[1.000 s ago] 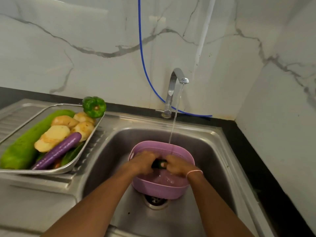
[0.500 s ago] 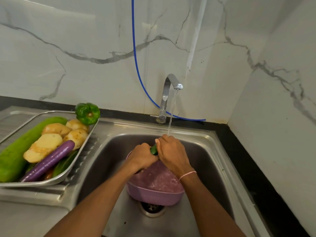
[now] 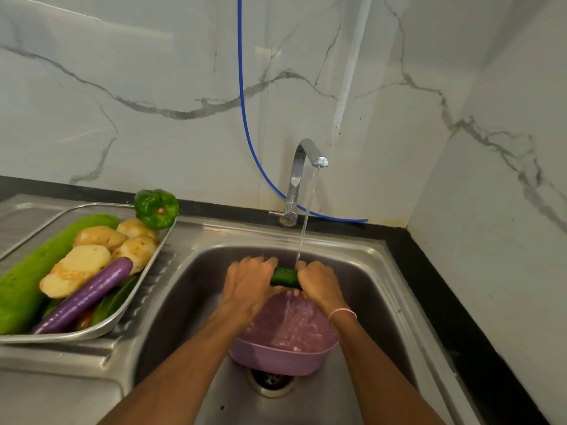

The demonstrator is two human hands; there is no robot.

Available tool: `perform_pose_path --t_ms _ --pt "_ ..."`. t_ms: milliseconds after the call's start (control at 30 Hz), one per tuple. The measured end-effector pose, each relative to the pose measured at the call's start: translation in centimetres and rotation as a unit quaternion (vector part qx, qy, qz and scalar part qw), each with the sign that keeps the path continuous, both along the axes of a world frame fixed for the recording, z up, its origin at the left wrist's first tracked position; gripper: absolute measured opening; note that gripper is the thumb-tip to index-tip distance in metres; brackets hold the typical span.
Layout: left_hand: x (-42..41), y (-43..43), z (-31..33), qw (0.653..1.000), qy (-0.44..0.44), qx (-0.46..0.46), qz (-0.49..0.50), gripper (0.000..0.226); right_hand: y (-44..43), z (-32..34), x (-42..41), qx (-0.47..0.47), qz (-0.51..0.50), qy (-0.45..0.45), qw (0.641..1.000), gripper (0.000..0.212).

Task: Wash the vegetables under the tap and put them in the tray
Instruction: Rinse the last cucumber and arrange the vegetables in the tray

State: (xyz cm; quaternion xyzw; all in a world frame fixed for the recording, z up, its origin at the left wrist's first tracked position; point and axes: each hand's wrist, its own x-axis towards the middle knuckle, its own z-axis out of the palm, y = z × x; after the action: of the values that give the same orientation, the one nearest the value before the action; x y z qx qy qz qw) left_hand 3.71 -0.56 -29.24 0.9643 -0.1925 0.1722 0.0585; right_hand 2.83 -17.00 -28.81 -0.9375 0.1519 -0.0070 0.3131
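Observation:
A dark green cucumber lies level under the running stream from the tap. My left hand grips its left end and my right hand grips its right end; only its middle shows. Below them a purple plastic basket full of water stands in the sink over the drain. On the drainboard at the left a steel tray holds a long green gourd, several potatoes, a purple eggplant and a green bell pepper at its far corner.
The steel sink basin is edged by a black counter strip on the right. Marble walls close the back and right. A blue hose hangs down the wall behind the tap.
Both hands lifted the cucumber out of the basket's water up into the tap stream, then spread apart to its two ends.

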Motion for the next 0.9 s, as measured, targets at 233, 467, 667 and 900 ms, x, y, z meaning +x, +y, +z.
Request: perform_pose_path --t_ms 233,467,667,900 --pt "0.0 -0.9 0.6 0.958 0.235 -0.163 0.022 0.038 0.8 -0.4 -0.9 -0.322 0.185 -0.205 0.906 0.062" --pt "0.7 -0.1 -0.1 0.992 0.095 -0.072 -0.036 0.023 1.8 0.4 -1.3 -0.331 0.077 -0.162 0.927 0.048" --pt "1.2 0.7 -0.7 0.991 -0.066 0.002 -0.115 0.041 0.0 0.3 -0.4 -0.171 0.091 0.023 0.981 0.031" --pt "1.2 0.5 0.5 0.970 0.187 -0.148 -0.041 0.043 0.8 0.7 -0.9 -0.324 0.159 -0.170 0.917 0.041"
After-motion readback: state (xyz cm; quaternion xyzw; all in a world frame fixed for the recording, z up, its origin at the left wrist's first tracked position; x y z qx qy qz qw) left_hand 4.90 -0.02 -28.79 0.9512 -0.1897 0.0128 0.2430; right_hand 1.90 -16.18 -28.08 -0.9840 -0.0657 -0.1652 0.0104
